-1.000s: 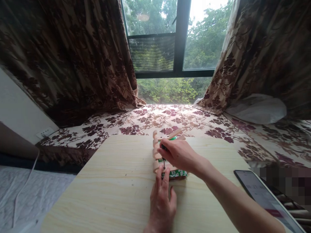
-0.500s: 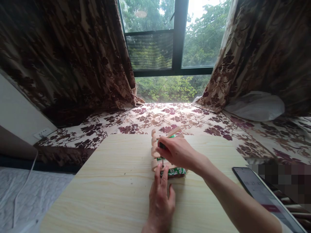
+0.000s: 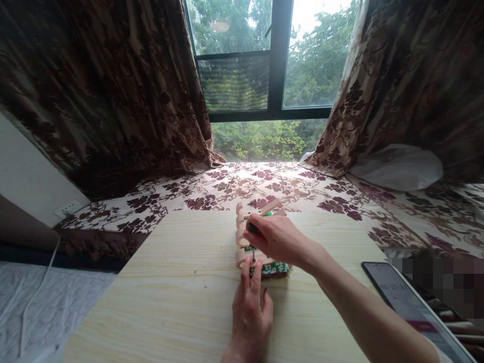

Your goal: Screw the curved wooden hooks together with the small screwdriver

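Observation:
My right hand [image 3: 266,234] is closed around the dark handle of a screwdriver [image 3: 253,253], whose thin shaft points down at a pale wooden piece. That piece belongs to a wooden rack [image 3: 240,257] with several rounded, notched ends along its left side. Beneath the wood lies a green box [image 3: 278,268] with white lettering. My left hand [image 3: 251,307] lies in front, its index and middle fingers stretched out and pressing on the near wooden piece, either side of the screwdriver tip. The right hand and forearm hide much of the rack's middle and right.
A light wood-grain table [image 3: 162,292] carries everything, with a few small dark specks left of the rack. A phone [image 3: 401,297] lies along its right edge. Behind is a flowered window seat [image 3: 227,184] with a white plastic bag [image 3: 399,166], between patterned curtains [image 3: 151,91].
Both hands keep their places, the right one on the screwdriver and the left on the wood. The whole view has shifted very slightly downward.

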`<state>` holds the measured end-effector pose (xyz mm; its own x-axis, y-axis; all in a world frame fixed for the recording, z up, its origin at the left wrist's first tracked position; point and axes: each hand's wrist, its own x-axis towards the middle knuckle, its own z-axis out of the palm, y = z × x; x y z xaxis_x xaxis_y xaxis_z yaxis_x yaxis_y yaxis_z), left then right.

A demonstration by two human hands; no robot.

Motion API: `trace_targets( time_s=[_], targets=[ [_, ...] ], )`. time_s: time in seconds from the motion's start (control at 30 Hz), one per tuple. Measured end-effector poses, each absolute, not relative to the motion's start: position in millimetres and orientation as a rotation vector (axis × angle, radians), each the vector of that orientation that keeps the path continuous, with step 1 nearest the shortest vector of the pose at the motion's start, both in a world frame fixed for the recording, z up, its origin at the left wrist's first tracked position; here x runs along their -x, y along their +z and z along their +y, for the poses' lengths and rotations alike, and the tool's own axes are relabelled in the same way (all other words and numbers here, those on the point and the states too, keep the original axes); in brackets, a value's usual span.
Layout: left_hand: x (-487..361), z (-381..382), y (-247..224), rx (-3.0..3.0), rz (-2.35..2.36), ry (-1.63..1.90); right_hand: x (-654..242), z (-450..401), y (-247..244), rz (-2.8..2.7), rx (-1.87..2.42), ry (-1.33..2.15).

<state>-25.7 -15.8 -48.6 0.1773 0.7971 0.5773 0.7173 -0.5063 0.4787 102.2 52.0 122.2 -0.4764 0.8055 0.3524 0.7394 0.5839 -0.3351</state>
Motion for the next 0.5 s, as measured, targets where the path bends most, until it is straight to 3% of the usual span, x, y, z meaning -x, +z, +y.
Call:
trace_targets(
  time_s=[0.5],
  targets=[
    [23.8, -16.6, -47.1, -2.341, 1.523, 1.293, -102.9, 50.5, 124.5, -2.358, 1.206, 0.178]
  ],
)
